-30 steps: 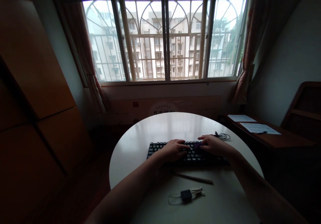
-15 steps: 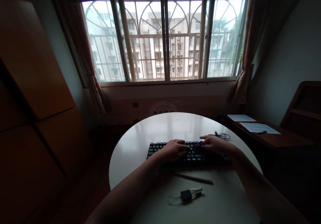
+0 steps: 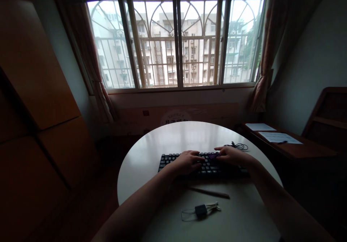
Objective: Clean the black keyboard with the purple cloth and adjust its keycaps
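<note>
A black keyboard point(image 3: 168, 159) lies across the white round table point(image 3: 141, 184). My left hand point(image 3: 188, 161) rests on its middle part, fingers apart and pointing right, with nothing held. Over the right part of the keys, my right hand point(image 3: 230, 155) has its fingers closed on a small purple cloth point(image 3: 213, 156), which touches the keys. Nearer to me lie a thin brownish stick point(image 3: 210, 192) and a small dark block with wire loops and pale prongs point(image 3: 201, 211).
A coiled black cable point(image 3: 240, 146) lies behind my right hand. To the right, a brown wooden surface point(image 3: 317, 150) holds papers point(image 3: 280, 137) and a pen. A wooden cabinet point(image 3: 40, 90) stands left; a barred window is ahead.
My right hand and the purple cloth have shifted very slightly left over the keys. My left hand stays in the same place on the keyboard.
</note>
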Action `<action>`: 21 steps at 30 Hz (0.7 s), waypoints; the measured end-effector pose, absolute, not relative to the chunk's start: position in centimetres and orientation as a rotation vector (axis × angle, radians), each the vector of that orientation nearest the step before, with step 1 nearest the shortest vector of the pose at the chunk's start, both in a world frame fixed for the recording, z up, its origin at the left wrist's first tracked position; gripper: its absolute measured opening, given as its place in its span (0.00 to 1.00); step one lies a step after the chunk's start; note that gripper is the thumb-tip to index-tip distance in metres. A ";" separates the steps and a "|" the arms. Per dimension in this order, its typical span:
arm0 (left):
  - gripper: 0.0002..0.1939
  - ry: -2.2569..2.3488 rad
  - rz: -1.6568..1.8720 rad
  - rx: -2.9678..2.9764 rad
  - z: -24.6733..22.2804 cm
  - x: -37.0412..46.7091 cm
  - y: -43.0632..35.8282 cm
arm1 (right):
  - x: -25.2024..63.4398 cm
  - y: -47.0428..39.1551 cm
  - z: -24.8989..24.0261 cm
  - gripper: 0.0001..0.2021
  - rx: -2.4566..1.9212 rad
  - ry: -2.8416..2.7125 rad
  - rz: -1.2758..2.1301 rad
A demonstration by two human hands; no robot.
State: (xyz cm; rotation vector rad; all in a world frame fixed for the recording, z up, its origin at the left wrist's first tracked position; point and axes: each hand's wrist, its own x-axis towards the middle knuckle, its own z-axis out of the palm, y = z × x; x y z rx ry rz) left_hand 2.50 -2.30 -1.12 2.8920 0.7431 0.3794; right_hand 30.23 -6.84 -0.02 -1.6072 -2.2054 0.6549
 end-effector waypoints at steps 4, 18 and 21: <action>0.19 0.749 0.382 2.891 -1.1 2.5 -2.3 | 29.5 -6.6 -0.4 0.16 -1.511 -2.293 0.558; 0.19 0.741 0.393 2.896 -1.2 2.6 -2.2 | 31.5 -5.7 -1.1 0.18 -1.584 -2.221 0.662; 0.19 0.735 0.402 2.900 -1.3 2.6 -2.2 | 31.6 -5.7 -1.1 0.17 -1.583 -2.210 0.663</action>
